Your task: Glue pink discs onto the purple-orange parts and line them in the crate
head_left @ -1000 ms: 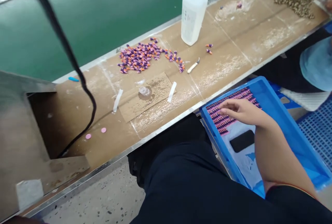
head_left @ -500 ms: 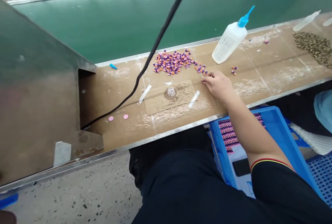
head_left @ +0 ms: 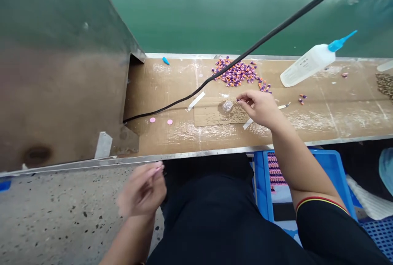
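My right hand (head_left: 259, 107) is closed in a pinch over the cardboard piece (head_left: 208, 113), holding a small purple piece (head_left: 238, 100) at its fingertips. Just left of those fingers sits a small clear round cup or blob (head_left: 227, 106) in a wet patch. Behind the hand lies a pile of small purple and orange pieces (head_left: 235, 72). My left hand (head_left: 144, 191), smeared by motion, is raised in front of the bench edge. Its thumb and finger are pinched together; something pinkish may be between them, too blurred to name.
Two pink discs (head_left: 170, 122) and a blue cap (head_left: 166, 61) lie at left. A black cable (head_left: 199, 89) crosses the bench. At right a white squeeze bottle (head_left: 308, 65) leans, with a slim tool (head_left: 284, 105) nearer. Below stands a blue tray (head_left: 330, 162) holding rows of pieces.
My right hand has moved left from the pile's edge to beside the clear cup or blob, carrying the small purple piece. My left hand has come up into view. The camera view has turned.
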Action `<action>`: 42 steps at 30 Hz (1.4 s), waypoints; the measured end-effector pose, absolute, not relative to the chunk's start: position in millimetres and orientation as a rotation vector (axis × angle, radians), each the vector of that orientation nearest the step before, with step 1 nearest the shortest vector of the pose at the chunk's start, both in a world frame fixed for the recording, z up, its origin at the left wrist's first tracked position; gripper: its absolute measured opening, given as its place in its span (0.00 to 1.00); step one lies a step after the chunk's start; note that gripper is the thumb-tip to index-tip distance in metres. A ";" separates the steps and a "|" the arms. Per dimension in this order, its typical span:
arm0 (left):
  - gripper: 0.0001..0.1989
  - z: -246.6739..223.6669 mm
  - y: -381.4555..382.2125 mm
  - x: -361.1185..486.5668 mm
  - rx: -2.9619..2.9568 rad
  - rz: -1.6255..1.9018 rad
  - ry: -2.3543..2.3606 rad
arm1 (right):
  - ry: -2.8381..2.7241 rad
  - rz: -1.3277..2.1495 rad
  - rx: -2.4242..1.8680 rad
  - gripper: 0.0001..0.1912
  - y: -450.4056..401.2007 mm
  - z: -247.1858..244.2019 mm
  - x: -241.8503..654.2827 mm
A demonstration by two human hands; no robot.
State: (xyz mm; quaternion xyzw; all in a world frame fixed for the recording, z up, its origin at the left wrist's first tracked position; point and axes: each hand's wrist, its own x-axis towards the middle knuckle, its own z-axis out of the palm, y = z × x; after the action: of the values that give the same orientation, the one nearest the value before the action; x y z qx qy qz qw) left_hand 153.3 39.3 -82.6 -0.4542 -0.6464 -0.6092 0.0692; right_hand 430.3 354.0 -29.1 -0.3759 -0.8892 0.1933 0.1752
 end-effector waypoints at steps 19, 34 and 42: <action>0.05 -83.7 75.5 209.5 -1.333 -2.452 -2.236 | -2.479 0.363 -1.043 0.12 343.2 -38.1 423.7; 0.24 -61.8 138.3 240.7 -0.591 -3.331 -2.492 | -1.696 1.159 -0.925 0.06 243.2 -37.5 412.5; 0.20 -61.4 150.7 256.1 -0.729 -3.385 -2.284 | -1.585 1.095 -0.835 0.07 199.9 -50.2 385.1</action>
State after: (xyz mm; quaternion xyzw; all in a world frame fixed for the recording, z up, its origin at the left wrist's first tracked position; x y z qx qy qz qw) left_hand 256.1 150.7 -61.4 -0.1539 -0.4824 -0.7148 -0.4824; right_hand 385.1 199.9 -50.2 -0.3450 -0.6546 0.4525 0.4977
